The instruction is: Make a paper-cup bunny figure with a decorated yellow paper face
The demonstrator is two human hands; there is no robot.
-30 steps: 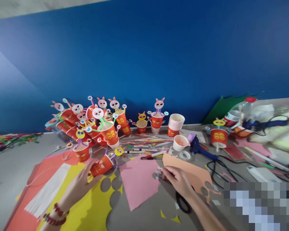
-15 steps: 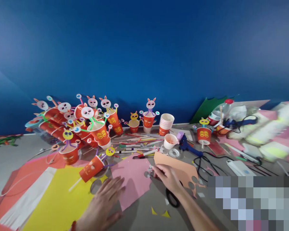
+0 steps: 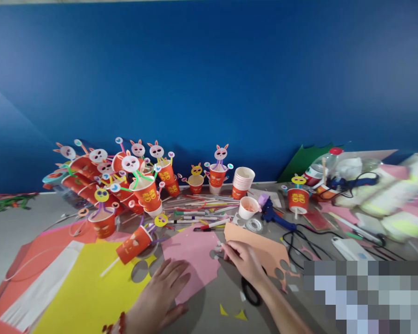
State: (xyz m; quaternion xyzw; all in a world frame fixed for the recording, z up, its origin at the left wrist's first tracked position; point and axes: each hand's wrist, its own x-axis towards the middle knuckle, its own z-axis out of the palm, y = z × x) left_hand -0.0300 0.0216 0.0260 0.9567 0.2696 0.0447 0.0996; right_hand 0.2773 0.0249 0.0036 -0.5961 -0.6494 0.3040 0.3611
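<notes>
My left hand (image 3: 163, 290) lies flat, palm down, with its fingers stretched over the lower left edge of a pink paper sheet (image 3: 190, 260). At the sheet's right side, my right hand (image 3: 244, 260) is closed in a pinch. Small pale bits show by its fingertips, but what the pinch holds is too small to make out. Black-handled scissors (image 3: 251, 293) lie on the table under my right wrist, partly hidden. Beyond that hand is an orange paper sheet (image 3: 257, 243) with round cut-outs. Left of my left hand spreads a yellow sheet (image 3: 87, 283).
Red paper cups with animal figures (image 3: 146, 192) crowd the back left. Pens (image 3: 198, 218), a stack of cups (image 3: 243, 181), a tape roll (image 3: 254, 225) and a blue glue gun (image 3: 277, 217) stand or lie behind the sheets. Black cables (image 3: 296, 246) run at right.
My left hand has shifted slightly right over the pink sheet. My right hand stays pinched at nearly the same spot. The view has tilted up a little.
</notes>
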